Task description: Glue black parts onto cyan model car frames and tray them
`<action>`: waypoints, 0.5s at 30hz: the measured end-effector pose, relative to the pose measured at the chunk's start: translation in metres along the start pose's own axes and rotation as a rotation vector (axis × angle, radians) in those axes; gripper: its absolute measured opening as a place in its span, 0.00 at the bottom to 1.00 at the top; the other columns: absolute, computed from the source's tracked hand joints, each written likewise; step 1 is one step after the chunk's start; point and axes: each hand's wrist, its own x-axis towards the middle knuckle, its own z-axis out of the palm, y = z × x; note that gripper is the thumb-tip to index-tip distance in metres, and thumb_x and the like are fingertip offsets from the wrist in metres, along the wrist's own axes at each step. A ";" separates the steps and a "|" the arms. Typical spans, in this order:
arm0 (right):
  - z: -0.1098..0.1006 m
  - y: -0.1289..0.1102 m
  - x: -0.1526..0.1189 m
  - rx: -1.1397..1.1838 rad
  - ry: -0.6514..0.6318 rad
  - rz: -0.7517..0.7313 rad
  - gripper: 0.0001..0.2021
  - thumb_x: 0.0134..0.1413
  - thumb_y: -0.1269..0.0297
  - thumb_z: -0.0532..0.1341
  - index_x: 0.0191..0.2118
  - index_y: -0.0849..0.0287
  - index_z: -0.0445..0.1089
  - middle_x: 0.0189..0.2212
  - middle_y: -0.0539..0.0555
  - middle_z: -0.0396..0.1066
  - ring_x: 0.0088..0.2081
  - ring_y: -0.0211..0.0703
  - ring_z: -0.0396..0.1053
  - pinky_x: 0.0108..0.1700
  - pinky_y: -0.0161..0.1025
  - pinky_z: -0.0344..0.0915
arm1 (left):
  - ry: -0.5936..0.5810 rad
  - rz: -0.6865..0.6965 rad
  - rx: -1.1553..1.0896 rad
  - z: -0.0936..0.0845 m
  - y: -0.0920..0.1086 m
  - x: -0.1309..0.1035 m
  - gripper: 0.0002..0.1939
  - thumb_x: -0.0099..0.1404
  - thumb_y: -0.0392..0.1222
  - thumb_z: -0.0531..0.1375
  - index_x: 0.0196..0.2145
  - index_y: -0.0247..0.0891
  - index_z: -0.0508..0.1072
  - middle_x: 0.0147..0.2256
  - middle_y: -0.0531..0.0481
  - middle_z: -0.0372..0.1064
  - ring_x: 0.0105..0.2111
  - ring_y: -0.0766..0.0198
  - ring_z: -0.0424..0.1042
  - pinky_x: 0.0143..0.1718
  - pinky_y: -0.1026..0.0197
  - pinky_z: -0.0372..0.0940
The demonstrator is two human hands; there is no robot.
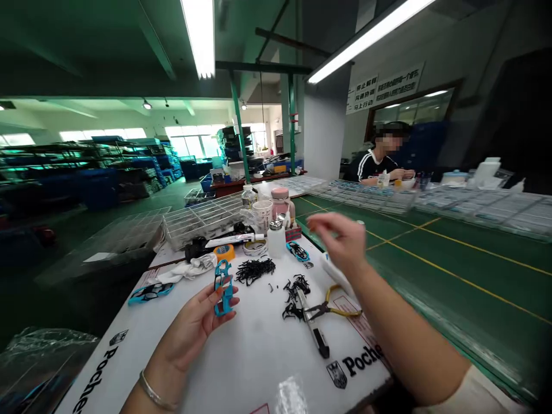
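My left hand (200, 316) is closed around a bright blue plastic frame (223, 287) with cut-outs, held upright above the white table. My right hand (342, 238) is raised over the table's right side, thumb and fingertips drawn together in a pinch. Blur hides anything between them. Below it lie yellow-handled pliers (330, 305) and a utility knife (317, 333), partly over a pile of small black strips (297, 287). Another pile of black strips (255, 270) is just beyond the held frame. Blue frames with black parts rest at left (150, 293) and farther back (297, 251).
Behind the piles stand a white bottle (276, 240), a pink-lidded jar (280, 198) and a clear cup (262, 214). Orange tape (224, 252), a white cloth (190, 269) and a wire-grid tray (207, 217) are at the left. A co-worker (379, 158) sits beyond the green table (414, 259).
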 end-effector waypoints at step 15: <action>-0.055 0.073 -0.066 -0.275 -0.263 0.578 0.18 0.52 0.52 0.58 0.38 0.61 0.76 0.35 0.58 0.76 0.36 0.51 0.73 0.35 0.42 0.66 | -0.089 0.057 0.203 0.021 -0.006 -0.008 0.31 0.55 0.40 0.68 0.55 0.40 0.66 0.48 0.42 0.68 0.48 0.53 0.69 0.44 0.54 0.71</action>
